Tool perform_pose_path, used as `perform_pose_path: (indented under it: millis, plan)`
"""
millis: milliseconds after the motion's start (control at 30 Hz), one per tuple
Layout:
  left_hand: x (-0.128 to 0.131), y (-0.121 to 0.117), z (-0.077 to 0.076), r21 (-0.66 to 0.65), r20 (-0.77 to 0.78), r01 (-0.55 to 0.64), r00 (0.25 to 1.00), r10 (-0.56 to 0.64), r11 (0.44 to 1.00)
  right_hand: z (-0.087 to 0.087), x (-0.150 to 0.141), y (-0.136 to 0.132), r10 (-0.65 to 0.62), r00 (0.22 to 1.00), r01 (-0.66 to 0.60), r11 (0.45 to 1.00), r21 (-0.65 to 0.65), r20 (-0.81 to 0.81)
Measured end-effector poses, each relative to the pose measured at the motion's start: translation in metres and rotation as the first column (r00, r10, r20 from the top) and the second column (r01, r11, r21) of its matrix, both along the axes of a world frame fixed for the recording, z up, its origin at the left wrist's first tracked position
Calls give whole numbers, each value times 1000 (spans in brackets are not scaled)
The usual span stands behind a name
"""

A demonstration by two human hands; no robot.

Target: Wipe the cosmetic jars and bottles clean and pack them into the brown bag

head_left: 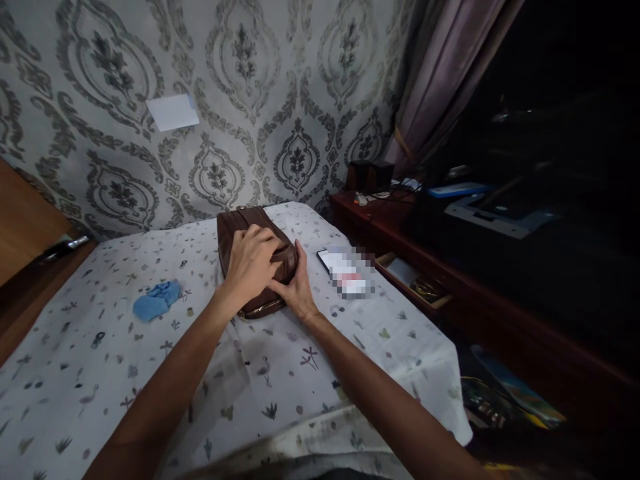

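A brown leather bag (260, 221) with a gold-coloured zip lies on a white printed cloth. My left hand (253, 257) reaches over its top, fingers bent against the leather near the right side; the fingertips are partly hidden. Against the right side of the bag, my right hand (299, 288) grips the edge, its thumb in front and its fingers along the side. To the left lies a crumpled blue cloth (157, 300). A phone (326, 261), its screen partly blurred out, rests on the right.
The printed cloth (280, 400) covers the surface beneath the bag. At the right, a dark red desk (350, 207) has an open drawer (425, 293) and black speakers (373, 177). A patterned wall (295, 87) stands behind, and a wooden panel (30, 227) is at the left.
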State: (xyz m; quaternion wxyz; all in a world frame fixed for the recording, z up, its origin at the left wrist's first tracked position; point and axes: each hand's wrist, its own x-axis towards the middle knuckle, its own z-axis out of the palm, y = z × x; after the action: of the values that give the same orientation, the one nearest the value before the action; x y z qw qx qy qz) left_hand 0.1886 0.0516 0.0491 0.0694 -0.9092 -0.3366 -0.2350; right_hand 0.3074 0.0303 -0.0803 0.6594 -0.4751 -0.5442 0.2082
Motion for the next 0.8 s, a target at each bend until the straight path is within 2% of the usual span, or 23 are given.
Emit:
perform_pose_path:
  millis: [200,333,467,633,800]
  plan:
    - [8,4,-1,-88,161,-122,978,135,989,-4,-1,1,-37,998,38,999,-23,46]
    - [12,1,0,-157,207,-135,964,167,978,-4,-1,2,-52,997,53,998,-29,51]
    - [12,-5,-3,-152,234,-87,965,121,985,-3,-2,3,-69,996,70,998,-12,63]
    - [7,-12,-7,-123,175,26,985,-5,992,-2,-1,3,-71,994,72,997,-8,81]
    - [-12,-3,5,-176,175,115,981,-84,978,2,-2,-1,-36,999,37,999,-33,31]
